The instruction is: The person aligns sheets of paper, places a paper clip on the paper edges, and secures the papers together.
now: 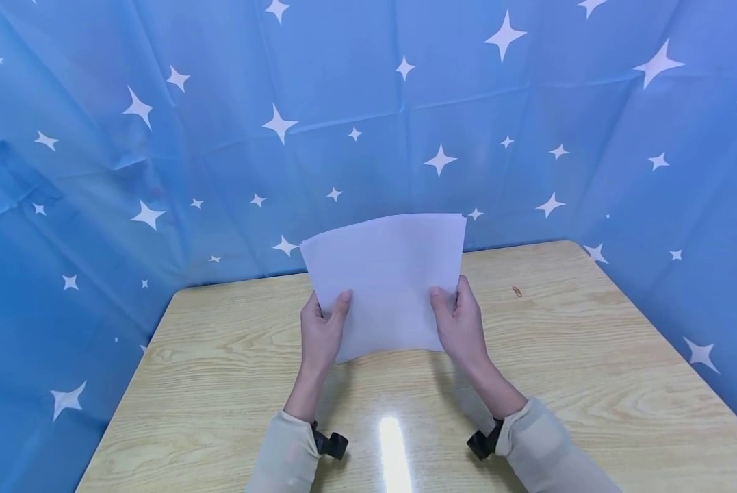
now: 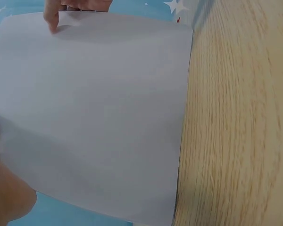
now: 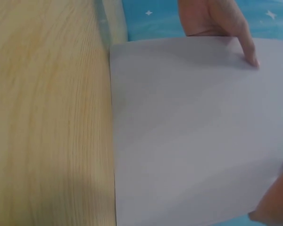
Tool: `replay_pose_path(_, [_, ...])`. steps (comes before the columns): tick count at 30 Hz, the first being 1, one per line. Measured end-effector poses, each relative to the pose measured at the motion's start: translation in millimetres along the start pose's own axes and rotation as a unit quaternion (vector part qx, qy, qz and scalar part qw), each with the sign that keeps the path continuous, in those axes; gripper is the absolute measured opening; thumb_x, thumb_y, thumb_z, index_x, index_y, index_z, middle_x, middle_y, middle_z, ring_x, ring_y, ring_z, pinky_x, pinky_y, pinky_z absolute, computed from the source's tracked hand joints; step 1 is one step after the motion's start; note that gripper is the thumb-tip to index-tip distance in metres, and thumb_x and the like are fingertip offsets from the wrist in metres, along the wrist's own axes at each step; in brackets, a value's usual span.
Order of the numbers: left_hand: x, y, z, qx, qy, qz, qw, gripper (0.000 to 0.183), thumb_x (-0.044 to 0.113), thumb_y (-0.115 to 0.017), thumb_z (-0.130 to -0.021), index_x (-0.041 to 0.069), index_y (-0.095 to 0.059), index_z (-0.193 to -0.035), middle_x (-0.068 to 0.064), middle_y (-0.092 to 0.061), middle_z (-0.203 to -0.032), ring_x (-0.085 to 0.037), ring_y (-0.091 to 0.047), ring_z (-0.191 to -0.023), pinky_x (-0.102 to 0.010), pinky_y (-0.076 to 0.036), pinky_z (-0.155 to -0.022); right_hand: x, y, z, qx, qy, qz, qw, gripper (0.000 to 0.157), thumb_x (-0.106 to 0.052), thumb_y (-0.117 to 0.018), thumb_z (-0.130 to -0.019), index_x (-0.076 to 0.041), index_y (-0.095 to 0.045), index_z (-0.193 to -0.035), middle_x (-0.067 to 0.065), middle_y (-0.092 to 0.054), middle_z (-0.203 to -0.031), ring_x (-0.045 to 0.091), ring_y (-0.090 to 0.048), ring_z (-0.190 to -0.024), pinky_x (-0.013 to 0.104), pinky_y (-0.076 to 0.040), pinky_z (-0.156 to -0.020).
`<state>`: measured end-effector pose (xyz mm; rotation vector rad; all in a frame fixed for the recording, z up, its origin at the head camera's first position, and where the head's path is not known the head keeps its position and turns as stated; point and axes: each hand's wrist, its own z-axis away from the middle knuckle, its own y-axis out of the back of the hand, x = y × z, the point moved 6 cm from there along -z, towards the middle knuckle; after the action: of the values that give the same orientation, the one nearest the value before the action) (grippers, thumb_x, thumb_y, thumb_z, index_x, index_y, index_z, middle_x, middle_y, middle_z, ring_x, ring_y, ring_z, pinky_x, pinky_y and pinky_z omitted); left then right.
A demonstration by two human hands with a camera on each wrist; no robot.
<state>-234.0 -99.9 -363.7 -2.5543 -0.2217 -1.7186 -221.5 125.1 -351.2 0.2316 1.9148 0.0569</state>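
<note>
Blank white paper (image 1: 386,281), with edges that look like more than one sheet, is held tilted up above the table. My left hand (image 1: 322,332) grips its left side, thumb on the near face and the other fingers behind. On the opposite side my right hand (image 1: 462,325) pinches it the same way. The paper (image 2: 99,108) fills much of the left wrist view, its lower edge close to the wood. In the right wrist view the paper (image 3: 198,127) bows slightly between both hands. An orange-red paper clip (image 1: 516,292) lies on the table, right of my right hand.
The light wood table (image 1: 220,383) has rounded far corners. Behind it and at both sides hangs a blue cloth (image 1: 356,89) with white stars. A bright light reflection (image 1: 395,452) shows near the front. Black wrist cameras (image 1: 331,445) sit at the cuffs.
</note>
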Motion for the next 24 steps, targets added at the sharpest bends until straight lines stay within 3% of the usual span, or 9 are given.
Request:
replay_pose_path(4, [6.0,-0.6,1.4,0.003,-0.008,-0.002,1.0,0.021,0.014,-0.061,-0.097,-0.003,-0.06,-0.109,-0.016,-0.068,-0.105,-0.027,-0.067,-0.098,-0.045,-0.051,-0.087,-1.0,-0.7,0.7,-0.001,0.0,0.0,1.0,0.028,-0.009,-0.048,-0.102,0.005,-0.045,-0.126,0.02,-0.06,-0.116,0.033,-0.06,-0.103,0.026,-0.046,-0.078])
replay_pose_path(10, [10.0,0.2,2.5,0.013,-0.011,-0.002,0.9998,0.022,0.015,-0.061,-0.097,-0.003,-0.061,-0.11,-0.017,-0.069,-0.106,-0.028,-0.067,-0.099,-0.046,-0.05,-0.089,-3.3,-0.8,1.0,0.001,0.006,-0.002,1.0,0.029,-0.008,-0.048,-0.102,0.003,-0.044,-0.129,0.019,-0.058,-0.122,0.027,-0.057,-0.11,0.028,-0.043,-0.086])
replay_pose_path(17, [9.4,0.9,4.0,0.019,-0.029,-0.002,0.9994,0.02,0.013,-0.062,-0.097,-0.002,-0.06,-0.11,-0.014,-0.068,-0.102,-0.026,-0.067,-0.095,-0.043,-0.053,-0.081,-1.9,0.8,1.2,0.008,0.006,-0.002,1.0,0.027,-0.009,-0.049,-0.102,0.004,-0.045,-0.125,0.019,-0.06,-0.115,0.032,-0.06,-0.101,0.029,-0.048,-0.077])
replay_pose_path(21, [9.1,0.6,4.5,0.019,-0.034,-0.004,0.9992,0.019,0.013,-0.061,-0.097,-0.002,-0.06,-0.11,-0.014,-0.068,-0.102,-0.025,-0.067,-0.095,-0.041,-0.053,-0.081,-2.2,0.5,1.8,0.006,0.005,-0.004,1.0,0.027,-0.009,-0.049,-0.102,0.004,-0.045,-0.125,0.02,-0.06,-0.115,0.033,-0.06,-0.1,0.034,-0.049,-0.077])
replay_pose_path(24, [9.4,0.3,4.3,0.019,-0.034,-0.005,0.9992,0.02,0.013,-0.061,-0.097,-0.003,-0.06,-0.109,-0.015,-0.069,-0.101,-0.026,-0.068,-0.094,-0.04,-0.054,-0.081,-3.1,0.0,2.3,0.004,0.006,-0.005,1.0,0.027,-0.009,-0.048,-0.102,0.004,-0.045,-0.125,0.02,-0.06,-0.116,0.032,-0.06,-0.101,0.032,-0.048,-0.077])
